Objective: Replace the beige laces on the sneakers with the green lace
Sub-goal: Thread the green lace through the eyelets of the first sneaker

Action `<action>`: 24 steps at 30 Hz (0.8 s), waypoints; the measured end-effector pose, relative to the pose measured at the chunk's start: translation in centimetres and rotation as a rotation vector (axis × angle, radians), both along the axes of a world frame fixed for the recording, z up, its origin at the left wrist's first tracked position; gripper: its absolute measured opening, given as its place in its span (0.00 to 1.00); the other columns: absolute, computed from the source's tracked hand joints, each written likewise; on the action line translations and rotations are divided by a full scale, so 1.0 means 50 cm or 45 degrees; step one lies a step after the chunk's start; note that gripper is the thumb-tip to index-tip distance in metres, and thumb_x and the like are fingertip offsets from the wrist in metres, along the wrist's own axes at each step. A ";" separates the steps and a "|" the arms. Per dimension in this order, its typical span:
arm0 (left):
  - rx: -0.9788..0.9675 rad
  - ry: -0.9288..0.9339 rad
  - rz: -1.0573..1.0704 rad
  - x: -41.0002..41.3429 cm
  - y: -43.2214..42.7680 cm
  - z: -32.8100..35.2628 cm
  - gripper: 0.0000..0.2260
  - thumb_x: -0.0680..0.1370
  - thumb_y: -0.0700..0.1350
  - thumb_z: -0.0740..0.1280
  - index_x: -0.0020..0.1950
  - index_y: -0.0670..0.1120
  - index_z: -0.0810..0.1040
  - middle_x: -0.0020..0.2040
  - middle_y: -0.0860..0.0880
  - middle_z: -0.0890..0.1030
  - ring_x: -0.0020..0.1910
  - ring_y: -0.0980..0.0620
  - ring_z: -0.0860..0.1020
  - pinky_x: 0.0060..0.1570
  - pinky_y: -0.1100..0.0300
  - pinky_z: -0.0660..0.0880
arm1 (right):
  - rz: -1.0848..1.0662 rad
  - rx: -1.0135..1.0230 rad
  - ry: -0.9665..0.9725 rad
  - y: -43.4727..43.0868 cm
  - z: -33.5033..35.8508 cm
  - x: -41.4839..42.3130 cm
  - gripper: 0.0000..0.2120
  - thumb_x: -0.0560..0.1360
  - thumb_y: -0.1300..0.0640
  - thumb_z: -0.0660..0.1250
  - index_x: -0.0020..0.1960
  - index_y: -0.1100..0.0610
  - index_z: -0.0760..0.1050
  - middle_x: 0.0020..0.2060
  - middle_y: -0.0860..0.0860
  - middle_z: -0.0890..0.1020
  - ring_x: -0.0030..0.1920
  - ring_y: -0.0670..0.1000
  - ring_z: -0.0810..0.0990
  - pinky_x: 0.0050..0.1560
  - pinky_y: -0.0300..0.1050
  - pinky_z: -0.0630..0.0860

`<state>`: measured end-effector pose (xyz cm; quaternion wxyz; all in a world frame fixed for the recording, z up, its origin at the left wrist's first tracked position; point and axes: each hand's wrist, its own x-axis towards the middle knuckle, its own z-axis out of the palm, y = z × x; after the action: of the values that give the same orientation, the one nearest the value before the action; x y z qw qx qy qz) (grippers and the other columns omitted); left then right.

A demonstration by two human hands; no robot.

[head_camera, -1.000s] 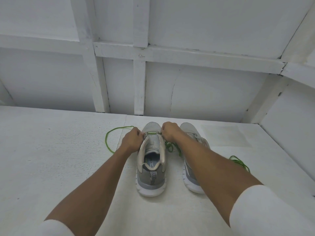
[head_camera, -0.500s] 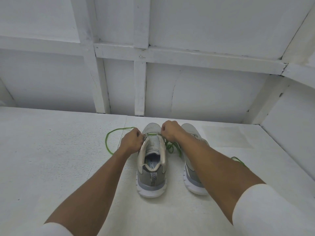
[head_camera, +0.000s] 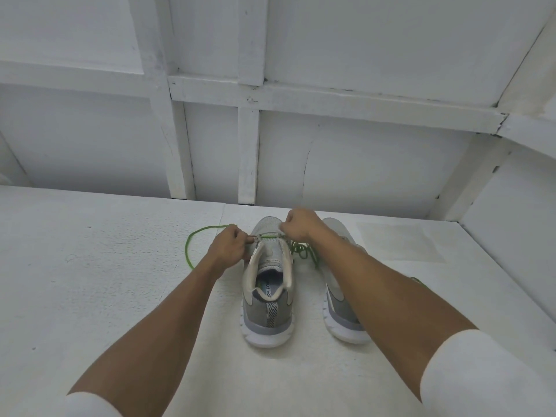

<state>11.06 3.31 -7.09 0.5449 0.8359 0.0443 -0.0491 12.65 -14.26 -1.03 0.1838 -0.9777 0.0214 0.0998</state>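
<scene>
Spanning the lower frame, a white table [head_camera: 90,296] carries two grey sneakers [head_camera: 340,320] side by side at centre, heels toward the camera. Both hands meet over the left shoe [head_camera: 267,311]: the left hand [head_camera: 230,246] pinches the green lace [head_camera: 188,251] at its left eyelets, the right hand [head_camera: 301,225] pinches it opposite. Slack loops out left and bunches between the shoes.

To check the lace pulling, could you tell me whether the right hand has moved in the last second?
Yes, slightly: the right hand has shifted up-frame toward the wall, now reaching past the toe of the left sneaker.
</scene>
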 end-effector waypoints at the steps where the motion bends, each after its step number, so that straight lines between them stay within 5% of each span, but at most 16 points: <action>1: -0.038 0.003 0.008 -0.002 0.000 0.004 0.08 0.81 0.43 0.57 0.42 0.45 0.68 0.50 0.49 0.83 0.48 0.45 0.81 0.55 0.44 0.77 | -0.001 0.025 0.042 0.006 0.009 -0.005 0.15 0.77 0.50 0.63 0.46 0.62 0.77 0.45 0.57 0.81 0.48 0.57 0.78 0.41 0.43 0.71; 4: -0.101 0.024 -0.014 -0.001 -0.001 0.016 0.06 0.83 0.42 0.57 0.47 0.42 0.68 0.51 0.46 0.83 0.35 0.47 0.80 0.33 0.60 0.77 | -0.062 0.155 0.313 0.019 0.023 -0.030 0.12 0.75 0.56 0.64 0.35 0.60 0.71 0.30 0.56 0.76 0.28 0.54 0.74 0.33 0.42 0.70; 6: -0.041 -0.010 -0.042 0.005 0.010 0.027 0.06 0.83 0.42 0.56 0.49 0.41 0.67 0.50 0.47 0.83 0.31 0.49 0.78 0.25 0.66 0.69 | -0.110 0.173 0.322 0.020 0.019 -0.040 0.10 0.76 0.62 0.58 0.37 0.62 0.71 0.29 0.58 0.77 0.28 0.56 0.77 0.33 0.45 0.75; 13: 0.282 -0.079 0.033 0.060 0.120 0.083 0.08 0.82 0.44 0.58 0.50 0.40 0.71 0.48 0.45 0.85 0.41 0.46 0.77 0.41 0.53 0.75 | -0.163 0.197 0.178 0.020 -0.005 -0.048 0.12 0.77 0.64 0.53 0.38 0.62 0.72 0.22 0.54 0.78 0.25 0.53 0.78 0.26 0.35 0.74; 17: 0.402 0.042 -0.104 0.055 0.140 0.116 0.15 0.82 0.56 0.58 0.56 0.44 0.68 0.42 0.48 0.84 0.35 0.48 0.71 0.30 0.60 0.65 | -0.224 0.313 0.161 0.015 -0.005 -0.048 0.11 0.76 0.62 0.55 0.38 0.62 0.72 0.19 0.54 0.77 0.20 0.51 0.78 0.23 0.34 0.74; 19: 0.423 0.093 -0.092 0.060 0.148 0.127 0.18 0.82 0.58 0.56 0.61 0.45 0.65 0.42 0.46 0.82 0.33 0.49 0.69 0.29 0.61 0.63 | -0.258 0.406 0.161 0.007 -0.003 -0.051 0.09 0.75 0.62 0.58 0.38 0.62 0.73 0.25 0.58 0.80 0.24 0.53 0.81 0.26 0.37 0.77; 24: 0.057 0.070 -0.005 0.088 0.131 0.169 0.14 0.80 0.42 0.56 0.59 0.33 0.69 0.53 0.37 0.80 0.33 0.51 0.66 0.31 0.59 0.62 | -0.320 0.591 0.142 -0.002 -0.014 -0.052 0.06 0.73 0.61 0.63 0.39 0.62 0.74 0.36 0.60 0.82 0.36 0.60 0.85 0.39 0.51 0.84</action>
<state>15.48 9.88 1.36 0.5246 0.8462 0.0589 -0.0721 10.07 -14.36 -1.71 0.4125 -0.8920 0.1294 0.1320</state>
